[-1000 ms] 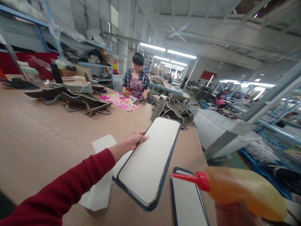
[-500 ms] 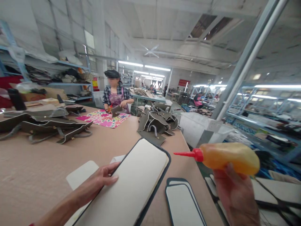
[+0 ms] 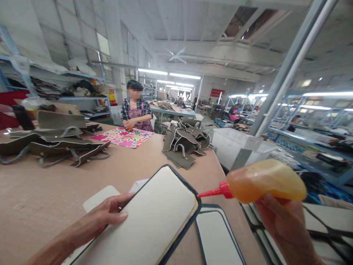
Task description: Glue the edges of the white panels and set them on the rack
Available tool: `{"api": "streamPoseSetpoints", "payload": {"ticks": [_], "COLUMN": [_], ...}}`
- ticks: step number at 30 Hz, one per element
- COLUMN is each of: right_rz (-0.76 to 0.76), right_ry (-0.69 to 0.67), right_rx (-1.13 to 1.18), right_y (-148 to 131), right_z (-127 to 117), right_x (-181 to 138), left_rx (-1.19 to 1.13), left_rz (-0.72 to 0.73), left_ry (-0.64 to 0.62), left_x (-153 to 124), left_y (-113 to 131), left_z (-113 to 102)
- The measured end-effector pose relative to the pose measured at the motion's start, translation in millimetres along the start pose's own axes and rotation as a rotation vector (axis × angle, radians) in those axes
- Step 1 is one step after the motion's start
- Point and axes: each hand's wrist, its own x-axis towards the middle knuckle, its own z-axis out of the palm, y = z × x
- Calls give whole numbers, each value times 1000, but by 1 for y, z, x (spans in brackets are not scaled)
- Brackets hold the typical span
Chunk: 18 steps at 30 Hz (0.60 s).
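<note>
My left hand [image 3: 110, 211] grips the left edge of a white panel with a dark border [image 3: 149, 217], thumb on top and fingers at its side. The panel tilts up over the table, its lower end out of view. My right hand [image 3: 284, 217] is closed around a squeeze bottle [image 3: 267, 181] of amber liquid, held nearly level. Its red nozzle [image 3: 212, 193] points left, and the tip is at the panel's upper right corner, where a yellowish line runs along the inner edge of the border. Whether the tip touches is hard to tell.
Similar dark-edged panels [image 3: 219, 232] lie on the table [image 3: 132, 162] by its right edge; more are stacked at lower right. Olive bag pieces lie in piles at left [image 3: 55, 145] and centre [image 3: 186, 140]. Across the table, a co-worker [image 3: 135, 110] stands at a floral sheet [image 3: 124, 137].
The bottle has moved left and tilted, bringing its nozzle tip to the panel's corner. My left hand and the panel have shifted slightly left. The co-worker's olive piece has left their hands.
</note>
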Motion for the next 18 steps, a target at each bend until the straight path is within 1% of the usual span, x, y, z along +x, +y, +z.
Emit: {"api": "streamPoseSetpoints", "payload": {"ticks": [4,8,15,18], "right_rz": [13,3,-71,-37], "right_ry": [54,119,93,129], "right_rx": [5,1,-10,-9], "right_y": [-2,2,10,15], "right_z": [1,1,-3,-8], "right_x": [-8,-24,-46,-56], "left_rx": [-33,-71,-78,-93], "left_rz": [8,31,25,40], "left_ry": [3,-26,-94,-122], "left_x": [0,5,12,16], "left_y": [-2,-7,-4,-5], "left_z": [3,2,5,4]}}
